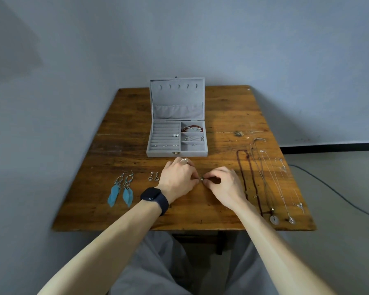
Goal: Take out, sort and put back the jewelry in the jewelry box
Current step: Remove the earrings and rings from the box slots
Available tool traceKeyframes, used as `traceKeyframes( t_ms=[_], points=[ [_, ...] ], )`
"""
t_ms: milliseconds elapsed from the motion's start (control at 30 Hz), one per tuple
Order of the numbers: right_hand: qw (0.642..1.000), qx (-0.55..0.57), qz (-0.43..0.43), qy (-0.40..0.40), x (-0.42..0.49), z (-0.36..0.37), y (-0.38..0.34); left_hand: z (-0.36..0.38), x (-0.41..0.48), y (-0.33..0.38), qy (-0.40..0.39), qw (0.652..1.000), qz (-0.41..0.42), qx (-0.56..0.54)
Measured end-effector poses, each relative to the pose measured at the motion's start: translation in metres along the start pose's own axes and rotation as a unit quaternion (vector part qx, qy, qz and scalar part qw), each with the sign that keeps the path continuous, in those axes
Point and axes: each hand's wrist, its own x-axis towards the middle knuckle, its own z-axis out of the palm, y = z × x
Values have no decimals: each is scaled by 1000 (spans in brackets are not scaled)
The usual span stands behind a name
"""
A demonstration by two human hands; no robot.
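The grey jewelry box point(158, 153) stands open at the table's middle, lid upright. Inside lie pearl studs point(175, 135), small rings in the ring rolls, a red bead bracelet point(192, 127) and silver pieces in the right compartments. In front of the box my left hand point(178, 177) and my right hand point(222, 184) meet, both pinching a small dark earring point(202, 178) just above the wood. Two blue feather earrings point(120, 191) and a small pair of heart drop earrings point(153, 176) lie to the left. Several necklaces point(266, 177) are laid out lengthwise on the right.
The wooden table point(136, 211) stands against a blue-grey wall. A dark smartwatch point(155, 198) is on my left wrist and a ring on a left finger. A cable point(337, 193) runs over the floor to the right. My grey-trousered knees show below the table's front edge.
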Motion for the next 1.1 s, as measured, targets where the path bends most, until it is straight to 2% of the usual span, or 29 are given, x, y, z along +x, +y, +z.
traceKeyframes(
  t_ms=[467,867,1100],
  points=[
    [1000,-7,-12,10,-3,1,-3,3,-3,-1,21,999,-9,22],
    [1000,9,0,-5,-5,-4,-4,1,-1,-4,9,1000,9,25],
    [999,34,-29,5,-7,-18,-8,-20,2,-25,60,998,1,-5]
  ],
)
